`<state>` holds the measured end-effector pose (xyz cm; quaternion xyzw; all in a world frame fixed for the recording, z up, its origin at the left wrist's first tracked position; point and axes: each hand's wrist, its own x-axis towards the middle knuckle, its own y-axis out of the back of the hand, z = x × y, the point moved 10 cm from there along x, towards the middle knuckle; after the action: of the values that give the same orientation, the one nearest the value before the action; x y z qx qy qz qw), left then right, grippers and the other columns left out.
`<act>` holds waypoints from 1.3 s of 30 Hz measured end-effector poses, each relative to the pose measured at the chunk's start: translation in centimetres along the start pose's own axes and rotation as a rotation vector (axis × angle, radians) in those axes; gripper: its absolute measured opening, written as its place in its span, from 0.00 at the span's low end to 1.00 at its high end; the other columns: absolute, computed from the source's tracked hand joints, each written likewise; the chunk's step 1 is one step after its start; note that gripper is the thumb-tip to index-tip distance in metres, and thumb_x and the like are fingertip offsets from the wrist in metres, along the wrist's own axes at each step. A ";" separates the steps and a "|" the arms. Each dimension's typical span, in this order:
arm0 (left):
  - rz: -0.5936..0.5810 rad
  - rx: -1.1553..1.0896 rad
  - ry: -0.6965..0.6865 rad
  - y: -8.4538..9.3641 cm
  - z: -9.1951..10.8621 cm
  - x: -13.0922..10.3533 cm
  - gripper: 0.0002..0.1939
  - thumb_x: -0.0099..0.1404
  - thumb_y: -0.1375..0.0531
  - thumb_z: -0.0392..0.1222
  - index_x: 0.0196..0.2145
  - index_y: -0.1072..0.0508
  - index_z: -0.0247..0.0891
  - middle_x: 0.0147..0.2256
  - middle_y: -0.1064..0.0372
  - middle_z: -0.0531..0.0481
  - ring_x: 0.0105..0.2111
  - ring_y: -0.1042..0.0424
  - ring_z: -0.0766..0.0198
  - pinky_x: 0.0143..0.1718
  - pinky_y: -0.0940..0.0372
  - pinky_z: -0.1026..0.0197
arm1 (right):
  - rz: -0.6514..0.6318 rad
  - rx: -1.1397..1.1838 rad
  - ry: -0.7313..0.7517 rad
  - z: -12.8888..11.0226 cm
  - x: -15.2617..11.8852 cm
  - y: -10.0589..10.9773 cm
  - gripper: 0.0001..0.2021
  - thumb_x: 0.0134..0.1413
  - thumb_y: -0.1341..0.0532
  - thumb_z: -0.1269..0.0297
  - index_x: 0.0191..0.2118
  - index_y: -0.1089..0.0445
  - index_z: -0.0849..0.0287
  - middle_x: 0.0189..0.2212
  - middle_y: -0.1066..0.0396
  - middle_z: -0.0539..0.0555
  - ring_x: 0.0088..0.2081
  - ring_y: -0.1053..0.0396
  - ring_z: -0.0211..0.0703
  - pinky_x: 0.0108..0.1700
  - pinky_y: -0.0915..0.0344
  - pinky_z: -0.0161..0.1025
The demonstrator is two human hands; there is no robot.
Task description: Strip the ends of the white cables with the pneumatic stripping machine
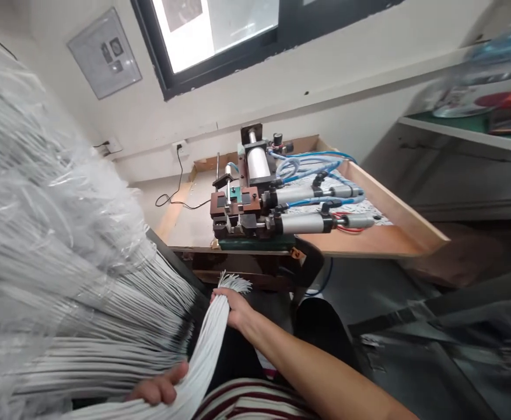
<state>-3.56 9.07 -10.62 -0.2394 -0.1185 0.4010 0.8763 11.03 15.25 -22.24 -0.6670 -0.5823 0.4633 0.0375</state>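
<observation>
A thick bundle of white wires (209, 344) runs across my lap, its loose ends fanned out at the top. Near those ends my right hand (231, 303) is closed around the bundle. Lower down, my left hand (161, 385) grips the same wires, its fingers curled over them and partly hidden at the bottom edge. Beyond my hands stands a pneumatic machine (255, 204) with metal cylinders and blue hoses, and neither hand touches it.
Large stacks of white wires (119, 315) in clear plastic fill the left side. The machine sits on a wooden-edged table (408, 233) holding white scraps. A black cable (180, 175) runs to a wall socket. At right is a green-topped shelf (465, 125) with bagged items.
</observation>
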 end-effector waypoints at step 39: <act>0.233 -0.058 0.473 3.8 -8.4 19.7 0.14 0.59 0.48 0.41 0.42 0.36 0.34 0.39 0.35 0.47 0.33 0.33 0.64 0.31 0.35 0.56 | -0.036 -0.450 0.278 -1.3 -1.2 -3.1 0.06 0.27 0.47 0.74 0.20 0.42 0.59 0.13 0.43 0.44 0.17 0.40 0.37 0.22 0.42 0.36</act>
<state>10.16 23.40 -19.44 -0.3634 0.1067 0.4286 0.8203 9.71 15.95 -18.95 -0.7053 -0.6718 0.2253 -0.0240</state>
